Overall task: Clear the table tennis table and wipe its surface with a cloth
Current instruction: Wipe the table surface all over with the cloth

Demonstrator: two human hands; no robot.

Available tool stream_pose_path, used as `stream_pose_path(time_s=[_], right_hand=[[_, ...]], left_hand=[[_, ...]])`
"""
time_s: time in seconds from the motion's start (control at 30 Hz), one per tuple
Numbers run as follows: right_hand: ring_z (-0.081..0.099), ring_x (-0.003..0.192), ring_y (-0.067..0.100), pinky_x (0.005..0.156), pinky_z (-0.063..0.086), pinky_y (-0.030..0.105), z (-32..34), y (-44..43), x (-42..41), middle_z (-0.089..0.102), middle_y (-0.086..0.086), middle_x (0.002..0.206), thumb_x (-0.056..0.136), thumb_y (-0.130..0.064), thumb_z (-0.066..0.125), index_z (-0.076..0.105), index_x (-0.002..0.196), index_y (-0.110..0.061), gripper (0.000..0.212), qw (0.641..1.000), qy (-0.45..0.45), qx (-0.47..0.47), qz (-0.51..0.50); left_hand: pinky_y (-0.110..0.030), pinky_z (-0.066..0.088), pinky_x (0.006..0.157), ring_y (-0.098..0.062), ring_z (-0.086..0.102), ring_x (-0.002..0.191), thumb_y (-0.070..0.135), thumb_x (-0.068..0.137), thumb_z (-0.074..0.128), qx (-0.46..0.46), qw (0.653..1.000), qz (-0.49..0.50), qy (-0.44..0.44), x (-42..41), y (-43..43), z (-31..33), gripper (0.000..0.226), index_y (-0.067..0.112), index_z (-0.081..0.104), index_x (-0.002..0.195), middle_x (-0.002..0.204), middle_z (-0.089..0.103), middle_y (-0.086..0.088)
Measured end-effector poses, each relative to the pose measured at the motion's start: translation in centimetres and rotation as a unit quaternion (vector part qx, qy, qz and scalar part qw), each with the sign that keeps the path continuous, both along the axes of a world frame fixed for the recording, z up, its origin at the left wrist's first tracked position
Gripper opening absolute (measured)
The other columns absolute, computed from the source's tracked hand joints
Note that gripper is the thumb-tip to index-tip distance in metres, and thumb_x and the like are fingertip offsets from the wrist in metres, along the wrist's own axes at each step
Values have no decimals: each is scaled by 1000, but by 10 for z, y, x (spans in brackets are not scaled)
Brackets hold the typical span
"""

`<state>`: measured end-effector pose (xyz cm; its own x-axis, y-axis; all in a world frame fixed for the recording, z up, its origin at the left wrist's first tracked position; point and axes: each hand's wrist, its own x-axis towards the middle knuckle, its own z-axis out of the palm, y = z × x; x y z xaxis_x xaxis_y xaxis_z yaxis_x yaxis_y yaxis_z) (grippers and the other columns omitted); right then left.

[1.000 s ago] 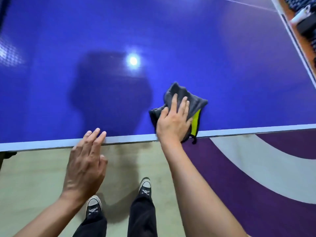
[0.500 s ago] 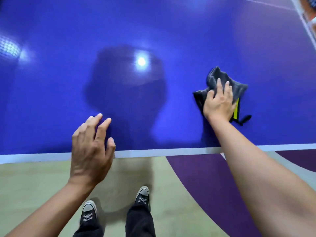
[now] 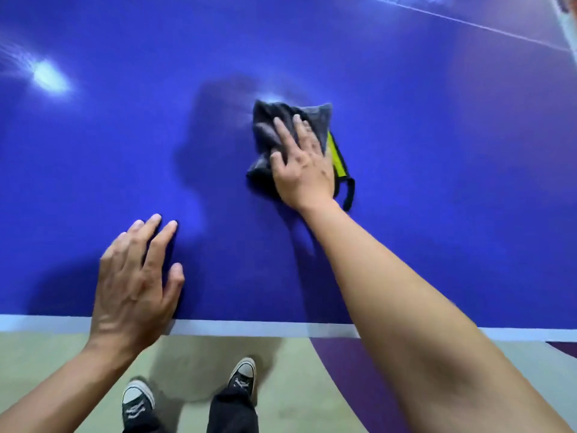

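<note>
A glossy blue table tennis table (image 3: pixel 437 151) with a white edge line fills most of the view. A crumpled grey cloth (image 3: pixel 274 126) with a yellow-green patch and a black loop lies on it, a little right of centre. My right hand (image 3: pixel 301 165) presses flat on the cloth, fingers spread and pointing away from me. My left hand (image 3: pixel 134 276) rests palm down on the table by its near edge, fingers apart, holding nothing.
The table's near edge (image 3: pixel 249 328) runs across the lower part of the view. Below it are a beige and purple floor (image 3: pixel 359 385) and my two black sneakers (image 3: pixel 137 401). A thin white line (image 3: pixel 468 25) crosses the table at the far right.
My right hand has pushed the cloth away from the near edge, out to the right and then back toward the centre. My left hand has moved from the edge onto the table surface.
</note>
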<state>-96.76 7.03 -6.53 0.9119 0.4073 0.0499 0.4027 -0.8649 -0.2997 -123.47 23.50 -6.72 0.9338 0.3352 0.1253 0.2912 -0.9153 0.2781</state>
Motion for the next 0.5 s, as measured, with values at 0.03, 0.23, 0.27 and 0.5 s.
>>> stream_pose_path(time_s=[0.03, 0.23, 0.27, 0.5], right_hand=[[11, 157, 11, 127, 7, 48, 4, -9, 30, 14, -4, 171, 102, -47, 39, 24, 161, -41, 60, 997, 17, -18, -75], [5, 158, 18, 125, 7, 54, 8, 1, 70, 8, 3, 172, 104, -49, 35, 20, 163, -35, 62, 976, 41, -13, -214], [8, 158, 18, 125, 8, 54, 6, 11, 52, 10, 4, 172, 103, -50, 37, 22, 162, -36, 63, 985, 25, -16, -171], [11, 157, 9, 126, 11, 46, -7, 7, 49, 17, -7, 171, 99, -52, 34, 26, 158, -47, 60, 996, 1, -10, 90]], left_hand=[[-57, 30, 114, -42, 39, 140, 36, 93, 39, -5, 1000, 7, 1, 1, 2, 2, 59, 7, 49, 144, 153, 42, -18], [-55, 28, 116, -42, 36, 142, 37, 93, 39, -29, 999, 20, -9, 49, 10, 13, 59, 9, 50, 144, 154, 40, -17], [-55, 27, 117, -41, 36, 143, 36, 94, 39, -29, 999, 11, -13, 64, 10, 15, 58, 9, 49, 144, 155, 40, -17], [-53, 23, 119, -39, 32, 146, 39, 94, 36, -25, 999, 17, 26, 174, 37, 24, 59, 10, 51, 144, 156, 40, -16]])
